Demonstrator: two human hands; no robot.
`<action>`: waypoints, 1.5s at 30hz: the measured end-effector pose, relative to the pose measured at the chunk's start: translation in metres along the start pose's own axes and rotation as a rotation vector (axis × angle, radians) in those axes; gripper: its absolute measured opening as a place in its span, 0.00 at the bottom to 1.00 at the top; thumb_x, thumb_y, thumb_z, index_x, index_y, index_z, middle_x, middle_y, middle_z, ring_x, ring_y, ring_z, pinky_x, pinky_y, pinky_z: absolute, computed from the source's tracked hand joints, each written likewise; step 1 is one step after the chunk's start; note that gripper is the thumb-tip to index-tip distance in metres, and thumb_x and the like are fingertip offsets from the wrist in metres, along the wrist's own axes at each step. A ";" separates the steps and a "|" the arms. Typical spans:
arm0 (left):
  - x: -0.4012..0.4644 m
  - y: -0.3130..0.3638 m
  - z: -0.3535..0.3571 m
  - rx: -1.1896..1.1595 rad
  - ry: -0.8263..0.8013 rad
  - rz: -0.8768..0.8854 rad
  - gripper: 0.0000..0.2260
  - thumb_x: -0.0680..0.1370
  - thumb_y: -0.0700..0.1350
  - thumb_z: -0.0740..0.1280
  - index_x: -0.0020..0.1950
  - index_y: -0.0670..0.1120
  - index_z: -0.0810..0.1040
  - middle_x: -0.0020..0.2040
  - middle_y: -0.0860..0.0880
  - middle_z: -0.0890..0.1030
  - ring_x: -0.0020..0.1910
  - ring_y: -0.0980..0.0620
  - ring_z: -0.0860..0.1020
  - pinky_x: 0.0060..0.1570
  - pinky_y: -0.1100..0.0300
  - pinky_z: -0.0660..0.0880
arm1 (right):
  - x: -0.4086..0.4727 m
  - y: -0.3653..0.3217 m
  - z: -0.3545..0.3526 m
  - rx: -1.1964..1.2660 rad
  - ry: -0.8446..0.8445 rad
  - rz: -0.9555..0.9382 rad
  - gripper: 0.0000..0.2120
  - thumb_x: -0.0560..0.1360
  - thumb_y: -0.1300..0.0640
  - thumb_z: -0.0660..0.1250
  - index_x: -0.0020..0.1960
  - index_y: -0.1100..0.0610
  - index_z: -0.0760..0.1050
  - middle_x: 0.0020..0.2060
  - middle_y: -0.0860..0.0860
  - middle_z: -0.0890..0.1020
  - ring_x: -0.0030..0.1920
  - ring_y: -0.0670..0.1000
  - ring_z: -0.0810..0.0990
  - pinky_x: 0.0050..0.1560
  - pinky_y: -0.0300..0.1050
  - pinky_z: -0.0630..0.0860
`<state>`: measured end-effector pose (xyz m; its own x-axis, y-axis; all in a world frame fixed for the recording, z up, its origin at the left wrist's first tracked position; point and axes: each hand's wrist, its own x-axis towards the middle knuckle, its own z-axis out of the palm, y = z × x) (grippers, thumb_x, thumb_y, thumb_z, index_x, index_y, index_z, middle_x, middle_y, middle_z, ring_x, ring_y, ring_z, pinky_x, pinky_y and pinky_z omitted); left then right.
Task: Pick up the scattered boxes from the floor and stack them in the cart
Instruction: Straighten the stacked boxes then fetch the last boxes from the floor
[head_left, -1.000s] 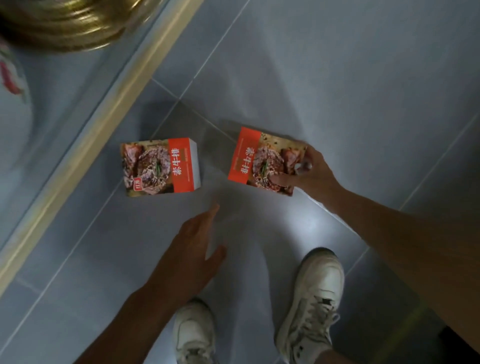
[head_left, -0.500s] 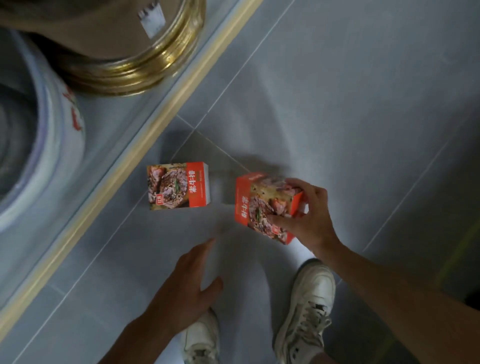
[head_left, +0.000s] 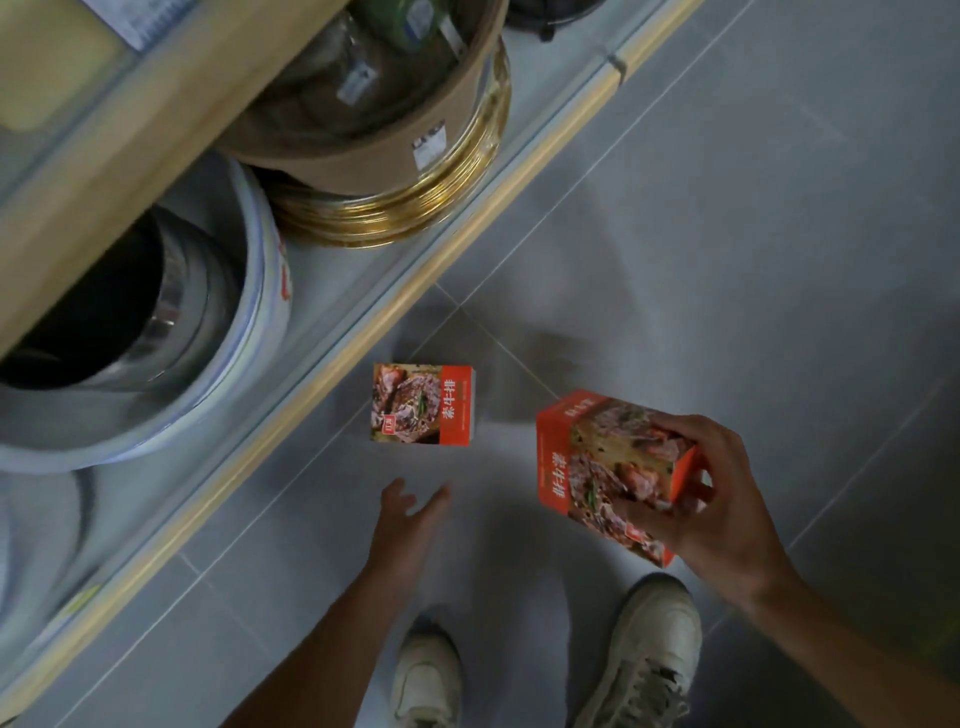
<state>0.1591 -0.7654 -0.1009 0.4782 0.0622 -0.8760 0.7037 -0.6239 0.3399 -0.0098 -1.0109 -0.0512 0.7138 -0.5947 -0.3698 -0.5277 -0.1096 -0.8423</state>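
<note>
A red box printed with a meat picture (head_left: 608, 470) is held tilted above the grey tiled floor (head_left: 727, 234) at lower right of the frame, the right hand (head_left: 722, 512) gripping it with fingers over the top and thumb underneath. A second matching box (head_left: 422, 404) lies flat on the floor at centre, just beside the shelf edge (head_left: 332, 364). The left hand (head_left: 410, 525) reaches toward it, fingers spread wide, holding nothing. White shoes (head_left: 647, 660) stand at the bottom
</note>
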 end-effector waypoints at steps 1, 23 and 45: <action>0.010 0.002 0.003 -0.071 0.027 -0.033 0.39 0.75 0.54 0.74 0.79 0.49 0.57 0.75 0.44 0.68 0.67 0.44 0.73 0.58 0.54 0.72 | 0.002 0.000 0.002 0.007 0.001 -0.011 0.43 0.56 0.58 0.87 0.65 0.39 0.71 0.66 0.43 0.68 0.67 0.45 0.73 0.61 0.58 0.80; 0.104 -0.011 0.038 -0.201 0.493 0.453 0.38 0.58 0.53 0.86 0.62 0.54 0.72 0.57 0.52 0.80 0.52 0.57 0.81 0.57 0.56 0.78 | -0.011 0.038 0.014 0.023 -0.008 -0.011 0.42 0.56 0.65 0.86 0.65 0.45 0.74 0.65 0.48 0.70 0.65 0.42 0.74 0.57 0.34 0.78; -0.325 0.184 -0.155 0.356 0.048 1.111 0.42 0.67 0.56 0.81 0.77 0.61 0.65 0.69 0.50 0.64 0.70 0.59 0.68 0.66 0.69 0.68 | -0.132 -0.328 -0.173 -0.259 0.039 -0.187 0.40 0.59 0.48 0.84 0.68 0.48 0.71 0.69 0.43 0.66 0.66 0.48 0.72 0.56 0.31 0.74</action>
<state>0.2145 -0.7798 0.2988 0.7630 -0.6309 -0.1406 -0.2977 -0.5361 0.7899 -0.0104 -1.0345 0.3420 0.7936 -0.5751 -0.1985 -0.4926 -0.4160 -0.7644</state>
